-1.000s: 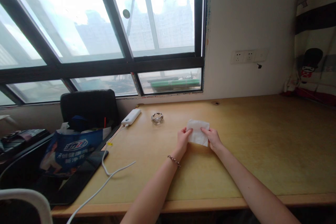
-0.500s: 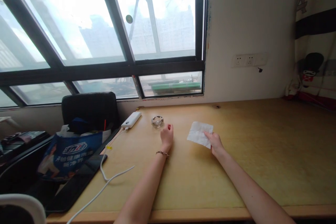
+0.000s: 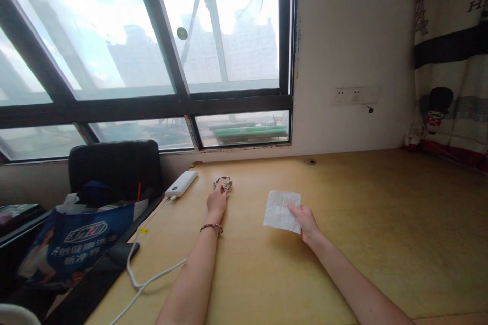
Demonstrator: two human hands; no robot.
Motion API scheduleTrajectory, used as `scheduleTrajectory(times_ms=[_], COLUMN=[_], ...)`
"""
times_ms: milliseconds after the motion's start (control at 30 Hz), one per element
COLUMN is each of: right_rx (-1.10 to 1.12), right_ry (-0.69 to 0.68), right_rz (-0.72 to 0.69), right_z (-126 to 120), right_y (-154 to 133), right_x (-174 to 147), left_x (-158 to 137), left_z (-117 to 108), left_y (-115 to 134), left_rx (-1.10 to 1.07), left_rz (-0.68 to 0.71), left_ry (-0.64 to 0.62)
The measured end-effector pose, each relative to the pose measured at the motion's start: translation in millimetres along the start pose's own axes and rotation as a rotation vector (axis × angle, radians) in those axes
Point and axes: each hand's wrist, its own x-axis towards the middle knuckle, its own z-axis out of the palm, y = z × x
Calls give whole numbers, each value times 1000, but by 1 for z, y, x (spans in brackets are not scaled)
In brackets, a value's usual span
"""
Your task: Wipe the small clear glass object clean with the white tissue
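Observation:
My left hand (image 3: 217, 202) reaches out over the desk, a braided bracelet on its wrist. Its fingers are closed on the near side of a round silvery openwork metal ring (image 3: 224, 181), which sits on the desktop; the fingertips partly cover it. Further right, my right hand (image 3: 307, 221) pinches a square white tissue (image 3: 281, 212) between thumb and fingers, holding it by its right edge a little above the wood.
A white power bank (image 3: 182, 183) with a white cable (image 3: 154, 278) lies along the desk's left side. Beyond that edge are a black chair (image 3: 114, 165) and a blue printed bag (image 3: 82, 244). The wooden desktop (image 3: 362, 213) stretches right towards a patterned curtain (image 3: 450, 81).
My left hand has moved forward to the silvery ring and closed its fingers on it. The right hand still holds the tissue. The view has shifted slightly.

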Motion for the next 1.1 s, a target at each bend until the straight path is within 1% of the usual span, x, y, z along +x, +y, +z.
scheduleTrajectory(times_ms=[100,200,300,433,500,600,667,767,867,900,967,1000,1100], right_rx=[-10,-25,-25,-24,-21,-41,-66,-101,-164,-200,-299,-355,-483], right_ry=[-3,32,91,156,129,18,-35,-25,20,37,79,104,164], right_rz=[-5,-33,-85,-123,-141,-167,-184,-206,-226,-239,-265,-276,-305], right_z=[-1,-4,-7,-12,-12,-7,-2,5,6,5,1,-1,-6], right_y=[1,1,1,3,3,1,0,-3,-5,-6,-6,-6,-6], right_x=[2,5,11,21,22,18,13,6,4,4,5,5,7], left_x=[-6,-19,-36,-69,-93,-129,-147,-158,-157,-157,-156,-157,-159], left_z=[-3,-7,-9,-7,-6,-5,-6,-9,-12,-13,-14,-14,-15], left_y=[5,16,35,70,89,112,123,129,128,126,125,125,127], left_rx=[-47,-110,-207,-442,-492,-444,-418,-361,-263,-261,-337,-409,-712], left_rz=[63,119,176,312,413,544,593,623,674,693,700,672,484], left_ry=[6,16,29,60,43,12,-3,-19,-32,-40,-66,-84,-174])
